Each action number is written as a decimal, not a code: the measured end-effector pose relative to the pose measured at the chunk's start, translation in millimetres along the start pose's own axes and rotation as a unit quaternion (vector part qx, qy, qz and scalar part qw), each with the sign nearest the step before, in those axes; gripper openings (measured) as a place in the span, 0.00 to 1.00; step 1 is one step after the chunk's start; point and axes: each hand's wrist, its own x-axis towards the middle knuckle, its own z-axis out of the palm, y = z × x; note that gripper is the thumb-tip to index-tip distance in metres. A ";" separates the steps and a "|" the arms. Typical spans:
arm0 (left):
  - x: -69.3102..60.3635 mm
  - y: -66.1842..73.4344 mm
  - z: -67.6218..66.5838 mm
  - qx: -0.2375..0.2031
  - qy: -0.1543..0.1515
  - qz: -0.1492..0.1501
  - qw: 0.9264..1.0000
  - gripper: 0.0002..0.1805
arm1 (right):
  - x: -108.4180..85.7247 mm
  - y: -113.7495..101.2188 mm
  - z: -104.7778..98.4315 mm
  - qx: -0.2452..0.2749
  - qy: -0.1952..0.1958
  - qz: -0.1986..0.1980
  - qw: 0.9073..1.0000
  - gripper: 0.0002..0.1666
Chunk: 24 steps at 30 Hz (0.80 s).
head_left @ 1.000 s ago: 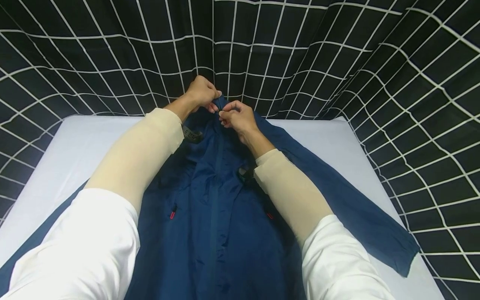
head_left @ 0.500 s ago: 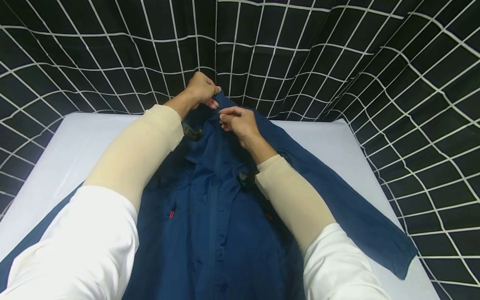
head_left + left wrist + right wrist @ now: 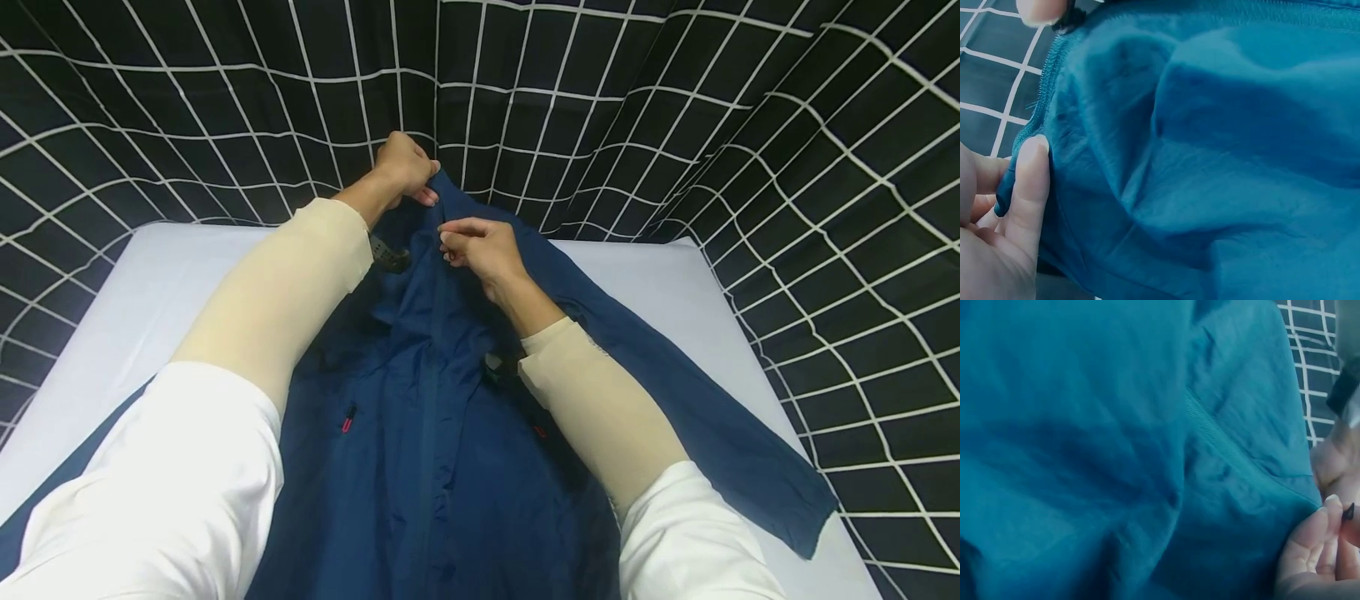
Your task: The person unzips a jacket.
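Observation:
A blue jacket (image 3: 375, 500) lies front up, its zipper running up the middle to the collar. At the top of the collar my left hand (image 3: 405, 171) pinches the fabric edge between thumb and fingers; in the left wrist view the left hand (image 3: 1010, 219) holds this edge beside the zipper teeth. Slightly lower on the zipper, my right hand (image 3: 487, 250) pinches a small dark zipper pull (image 3: 1349, 511). The black slider (image 3: 1069, 22) shows next to a fingertip in the left wrist view.
Under the jacket is a white-covered table (image 3: 637, 267). Dark cloth with a white grid (image 3: 525, 100) hangs behind and along the sides. One jacket sleeve (image 3: 720, 425) stretches to the right. A red zipper tab (image 3: 348, 419) marks a chest pocket.
The left hand has moved slightly up, lifting the collar edge. The right hand stays at nearly the same height, and the gap between the hands has widened, with the zipper edge stretched between them.

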 end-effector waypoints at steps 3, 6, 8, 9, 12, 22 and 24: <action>0.9 3.8 0.2 0.002 0.001 0.001 1.000 0.12 | -5.9 -1.2 -0.4 0.003 -0.001 -0.010 1.000 0.07; 1.2 5.8 0.0 0.004 0.004 -0.003 1.000 0.13 | -11.4 -1.0 -0.3 0.003 -0.002 -0.015 1.000 0.07; 1.5 5.9 0.1 0.007 0.006 -0.005 1.000 0.14 | -14.8 -0.2 -0.1 0.004 -0.003 -0.018 1.000 0.07; 1.8 5.7 0.2 0.007 0.009 -0.005 1.000 0.14 | -16.7 0.1 0.2 0.006 -0.003 -0.020 1.000 0.07; 4.5 4.5 1.3 0.008 0.023 -0.011 1.000 0.11 | -22.3 1.4 0.4 0.008 -0.006 -0.026 1.000 0.07; 5.2 1.5 5.4 0.035 0.089 -0.018 0.995 0.09 | -38.6 -0.3 -0.3 0.011 -0.018 -0.037 0.999 0.07; 4.1 1.6 6.0 0.033 0.103 -0.019 0.994 0.07 | -41.4 -1.8 -0.9 0.009 -0.020 -0.034 0.999 0.07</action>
